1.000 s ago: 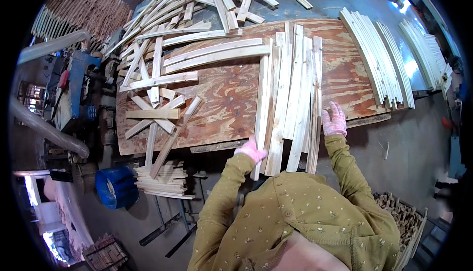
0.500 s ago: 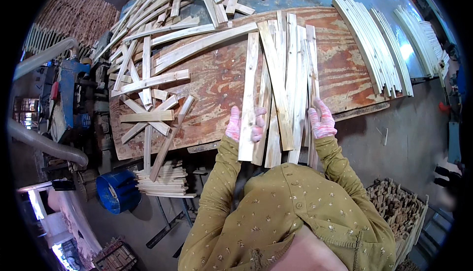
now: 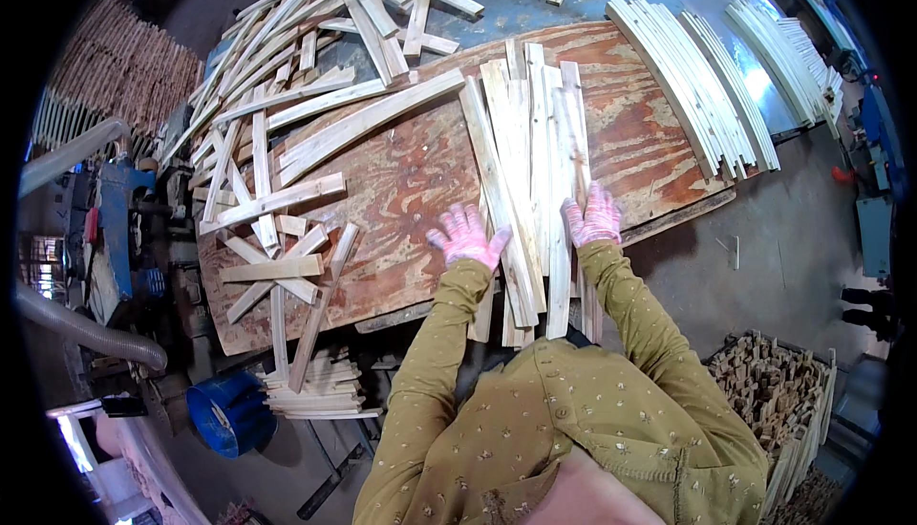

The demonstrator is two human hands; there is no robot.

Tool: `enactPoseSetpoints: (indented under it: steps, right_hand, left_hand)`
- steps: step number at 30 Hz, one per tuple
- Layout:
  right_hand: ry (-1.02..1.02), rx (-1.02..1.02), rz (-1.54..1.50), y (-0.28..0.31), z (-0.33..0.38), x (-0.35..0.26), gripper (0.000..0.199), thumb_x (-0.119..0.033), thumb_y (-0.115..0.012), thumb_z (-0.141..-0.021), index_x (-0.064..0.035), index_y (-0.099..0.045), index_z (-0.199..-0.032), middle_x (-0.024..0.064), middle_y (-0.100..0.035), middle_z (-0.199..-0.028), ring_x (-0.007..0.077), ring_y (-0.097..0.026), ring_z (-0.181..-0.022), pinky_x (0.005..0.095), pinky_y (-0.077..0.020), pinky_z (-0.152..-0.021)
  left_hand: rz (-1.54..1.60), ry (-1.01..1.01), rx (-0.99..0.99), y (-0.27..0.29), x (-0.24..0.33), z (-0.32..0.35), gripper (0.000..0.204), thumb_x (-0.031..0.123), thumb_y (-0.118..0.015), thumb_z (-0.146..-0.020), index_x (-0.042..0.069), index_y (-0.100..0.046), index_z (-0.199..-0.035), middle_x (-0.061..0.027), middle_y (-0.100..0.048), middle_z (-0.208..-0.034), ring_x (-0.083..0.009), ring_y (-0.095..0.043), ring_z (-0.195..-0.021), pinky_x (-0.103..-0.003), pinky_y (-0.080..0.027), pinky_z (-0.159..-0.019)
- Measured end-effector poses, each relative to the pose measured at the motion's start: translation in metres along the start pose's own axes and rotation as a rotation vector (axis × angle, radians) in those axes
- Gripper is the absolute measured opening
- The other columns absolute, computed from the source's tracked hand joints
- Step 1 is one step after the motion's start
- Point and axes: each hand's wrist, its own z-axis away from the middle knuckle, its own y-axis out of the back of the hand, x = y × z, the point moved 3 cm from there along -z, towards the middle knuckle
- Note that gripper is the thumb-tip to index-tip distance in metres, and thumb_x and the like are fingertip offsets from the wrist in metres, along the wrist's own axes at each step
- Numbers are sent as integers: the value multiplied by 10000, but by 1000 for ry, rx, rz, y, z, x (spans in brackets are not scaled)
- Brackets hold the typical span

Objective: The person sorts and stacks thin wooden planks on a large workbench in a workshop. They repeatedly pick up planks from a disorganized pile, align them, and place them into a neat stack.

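A loose bundle of pale wooden strips [image 3: 527,181] lies lengthwise in front of me, their near ends reaching past the table edge toward my body. Some strips cross at a slight angle over the others. On the bundle's left side my left hand [image 3: 468,236], in a pink and white glove, is open with fingers spread and its thumb against the outer strip. My right hand [image 3: 594,217], gloved alike, lies open along the right side, its fingers pointing away and its thumb near the strips. Neither hand is wrapped around a strip.
A worn brown plywood board [image 3: 401,176] covers the tabletop. Jumbled strips [image 3: 315,95] heap up at the far left; neat rows of strips [image 3: 673,85] lie far right. Blue machinery [image 3: 119,229] and a blue drum [image 3: 229,415] stand left, a crate of wood pieces [image 3: 769,391] lower right.
The left-hand strip has been let go and now leans against the bundle. My left hand has opened flat. The strips sit closer together, and the view has shifted slightly.
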Motion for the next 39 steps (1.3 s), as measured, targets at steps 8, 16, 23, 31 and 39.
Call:
enactPoseSetpoints:
  steps: [8, 16, 23, 31, 39]
  right_hand:
    - [-204, -228, -1026, 16, -5, 6, 885, -417, -733, -808, -8, -297, -1461, 241, -491, -1348, 298, -492, -1239, 362, -392, -1028]
    - [81, -105, -552, 34, 28, 31, 741, -476, -606, -876, -9, -386, -1408, 240, -497, -1346, 338, -483, -1255, 387, -358, -1066]
    - [267, -82, -918, 46, -32, 18, 771, -542, -519, -888, 19, -381, -1398, 262, -477, -1363, 386, -456, -1267, 387, -362, -1057]
    - [324, -199, -1016, 60, -43, 53, 858, -603, -639, -801, 1, -415, -1369, 226, -583, -1247, 338, -554, -1176, 386, -418, -1000]
    - [40, -477, -1331, 0, 81, 125, 835, -341, -715, -852, -39, -267, -1488, 137, -346, -1493, 222, -334, -1367, 355, -262, -1129]
  left_hand:
    - [287, -119, -136, -5, 54, -25, 1078, 367, -727, -715, -22, -91, -1494, -264, -167, -1531, -370, -167, -1435, -363, -184, -1180]
    - [319, -242, 202, -12, 29, -6, 858, 537, -549, -898, -73, -278, -1437, -294, -290, -1479, -396, -227, -1413, -474, -156, -1159]
    - [375, -373, 98, -38, 113, -53, 967, 570, -633, -810, -83, -274, -1425, -311, -278, -1446, -453, -287, -1346, -481, -252, -1104]
    - [927, 8, -130, -26, 183, -45, 684, 247, -754, -754, -4, -410, -1288, -177, -601, -1152, -243, -621, -972, -363, -534, -800]
    - [1531, 4, -320, -125, 81, 122, 682, 474, -466, -979, 66, -267, -1489, -89, -387, -1465, -213, -407, -1306, -363, -347, -1092]
